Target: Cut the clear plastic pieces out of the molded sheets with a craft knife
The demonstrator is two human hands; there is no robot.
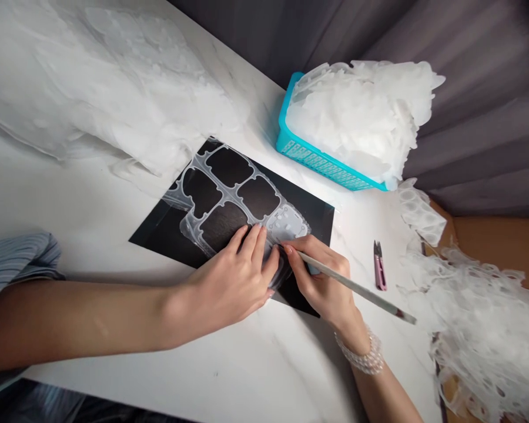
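Observation:
A translucent molded sheet [235, 192] with several rounded cut-out openings lies on a black mat [163, 226]. One pale panel [286, 223] with small raised details still sits in its frame at the right side. My left hand [233, 276] rests flat on the sheet, fingers stretched out and pressing near its lower part. In my right hand [321, 276] is a long thin grey-white pen-like tool [357, 286], pinched close to its tip. That tip meets the sheet just beside my left fingertips, and the exact contact point is partly hidden by my fingers.
Translucent sheets [114, 88] are heaped at the left. A turquoise basket [326, 164] full of pale cut pieces [361, 117] stands at the back. Pink-handled snips [379, 267] lie at the right, near a cardboard box [498, 247] piled with scrap frames [489, 335].

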